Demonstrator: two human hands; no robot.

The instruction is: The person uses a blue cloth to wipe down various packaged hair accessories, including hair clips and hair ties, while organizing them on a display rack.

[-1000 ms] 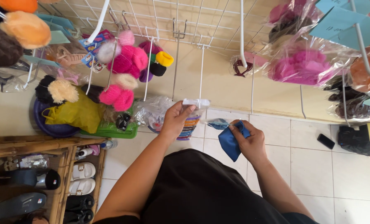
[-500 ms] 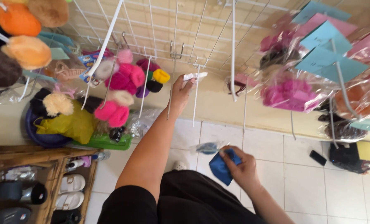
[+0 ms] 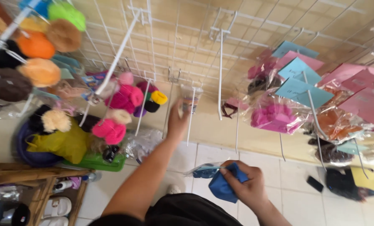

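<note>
While motion blur smears much of the view, the white wire grid [image 3: 162,37] fills the upper half, its top and sides cut off by the frame. At 9 to 10 o'clock hang fluffy pompom hair ties [image 3: 40,71] in orange, brown and pink, their edges too soft to count. At 3 o'clock, clear packets with pink and blue header cards [image 3: 296,69] overlap, so their contents are hard to make out. The wooden shelf [image 3: 32,175] at 7 o'clock is cropped, showing only part of some white sandals [image 3: 57,207].

Reaching up toward 12 o'clock with the forearm stretched long, the left hand [image 3: 179,121] is at a small clear packet [image 3: 191,98] hanging on a white hook [image 3: 192,113]; its grip looks closed on the packet's lower edge, though blur hides the fingers and I cannot tell for certain.

Down at 5 o'clock, bent at the wrist over the tiled floor [image 3: 296,196], the right hand [image 3: 245,186] has its grip curled tight around a blue cloth bundle [image 3: 221,189], with a clear blue-filled packet [image 3: 206,170] pinched at its fingertips.
</note>
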